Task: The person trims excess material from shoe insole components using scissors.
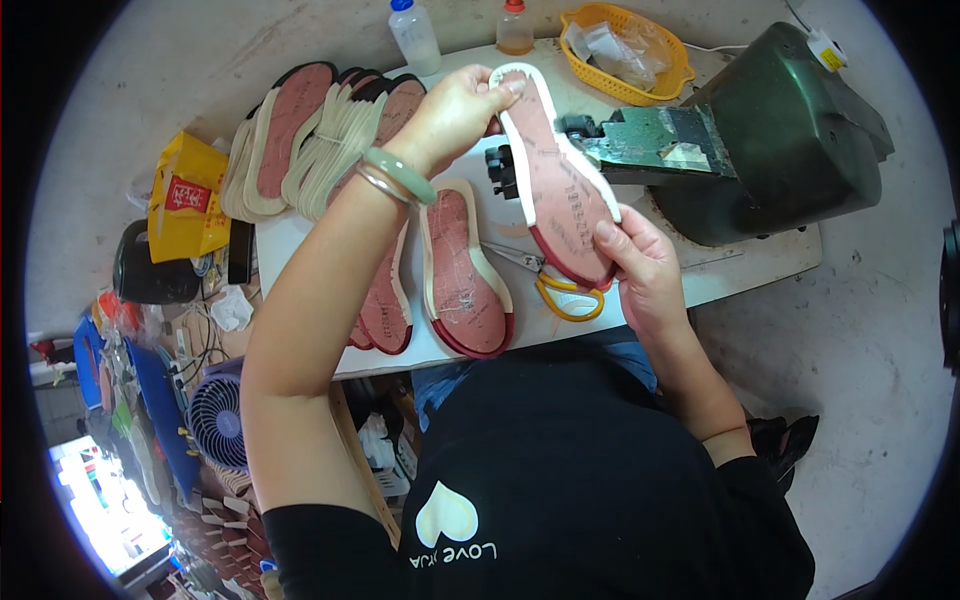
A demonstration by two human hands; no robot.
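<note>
Both my hands hold one shoe sole [560, 185] with a pinkish inner face, white rim and dark red heel edge. My left hand [455, 115] grips its far toe end, fingers curled over the rim. At the near heel end, my right hand [645, 265] pinches it with the thumb on top. The sole lies against the metal arm [655, 140] of a dark green machine [790, 130]. Another sole [465, 275] of the same kind rests on the white table [300, 245] under my left forearm.
A fanned stack of soles [315, 135] lies at the table's far left. Yellow-handled scissors [560, 290] sit near my right hand. Two plastic bottles [415, 35] and a yellow basket [625, 50] stand at the back. A small fan [218, 420] is on the floor left.
</note>
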